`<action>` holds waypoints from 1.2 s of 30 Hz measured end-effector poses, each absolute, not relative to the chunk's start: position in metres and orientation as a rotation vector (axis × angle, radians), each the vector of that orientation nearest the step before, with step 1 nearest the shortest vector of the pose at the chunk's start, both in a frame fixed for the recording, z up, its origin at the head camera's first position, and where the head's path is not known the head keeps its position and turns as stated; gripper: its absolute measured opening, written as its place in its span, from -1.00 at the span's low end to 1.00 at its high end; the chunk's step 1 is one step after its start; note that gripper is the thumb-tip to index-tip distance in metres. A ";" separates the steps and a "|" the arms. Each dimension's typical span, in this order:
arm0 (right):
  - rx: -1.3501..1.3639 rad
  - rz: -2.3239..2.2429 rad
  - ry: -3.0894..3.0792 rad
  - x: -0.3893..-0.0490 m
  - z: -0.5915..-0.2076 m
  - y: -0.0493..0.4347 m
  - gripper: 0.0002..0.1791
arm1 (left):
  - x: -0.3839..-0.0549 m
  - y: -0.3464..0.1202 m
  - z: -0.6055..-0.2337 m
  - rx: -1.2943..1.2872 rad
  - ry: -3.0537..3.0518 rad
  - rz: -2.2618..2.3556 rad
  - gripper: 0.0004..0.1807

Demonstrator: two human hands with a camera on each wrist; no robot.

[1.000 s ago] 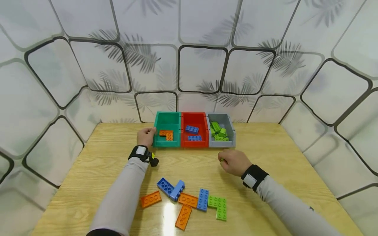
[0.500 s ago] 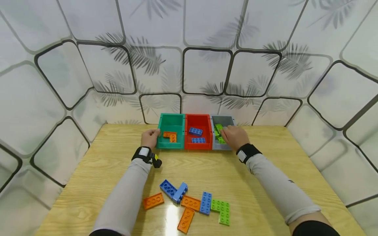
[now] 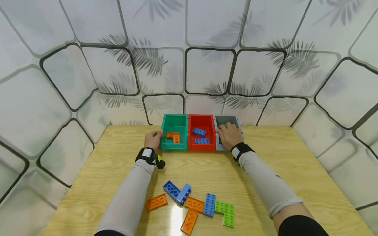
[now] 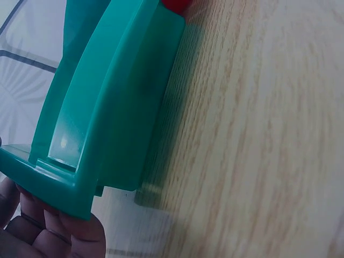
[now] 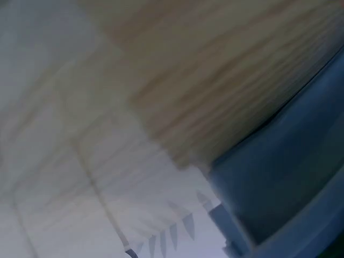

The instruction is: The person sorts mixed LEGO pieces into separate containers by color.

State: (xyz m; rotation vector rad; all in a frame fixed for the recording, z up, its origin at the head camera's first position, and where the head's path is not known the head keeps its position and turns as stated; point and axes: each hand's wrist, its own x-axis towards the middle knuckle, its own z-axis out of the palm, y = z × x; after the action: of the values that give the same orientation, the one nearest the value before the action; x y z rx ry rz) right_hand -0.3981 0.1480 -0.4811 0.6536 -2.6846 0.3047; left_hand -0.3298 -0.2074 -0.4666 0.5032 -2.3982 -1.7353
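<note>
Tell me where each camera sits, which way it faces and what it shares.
Head: on the head, facing forward and down at the table, green bin, red bin, grey bin and bricks; both forearms, left grip and right grip show.
Left wrist: on that wrist, facing the green bin's edge and the table; only left grip fingers show.
Right wrist: on that wrist, facing the grey bin's side, table and wall; no body part clearly shows.
Shared: head and left wrist both show green bin and left grip.
</note>
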 end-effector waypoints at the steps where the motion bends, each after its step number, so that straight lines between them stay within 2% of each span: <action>1: 0.637 0.315 -2.703 -0.399 -0.481 0.148 -0.55 | -0.329 -0.207 -0.466 0.498 -2.397 -1.742 -0.48; 16: 0.606 0.432 -2.948 -0.401 -0.470 0.148 -0.21 | -0.338 -0.210 -0.467 0.501 -2.397 -1.806 -0.46; 24: 0.729 0.453 -2.987 -0.407 -0.477 0.152 0.05 | -0.335 -0.209 -0.466 0.496 -2.397 -1.819 -0.45; 36: 0.715 0.358 -3.006 -0.407 -0.488 0.148 0.27 | -0.330 -0.208 -0.467 0.526 -2.380 -1.841 -0.43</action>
State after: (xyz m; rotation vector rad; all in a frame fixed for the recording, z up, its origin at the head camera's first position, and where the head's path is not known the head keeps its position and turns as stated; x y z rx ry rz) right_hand -0.4069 0.1476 -0.4877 0.7150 -3.0055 0.3578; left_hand -0.3300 -0.2084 -0.4668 0.5258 -2.3800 -1.8412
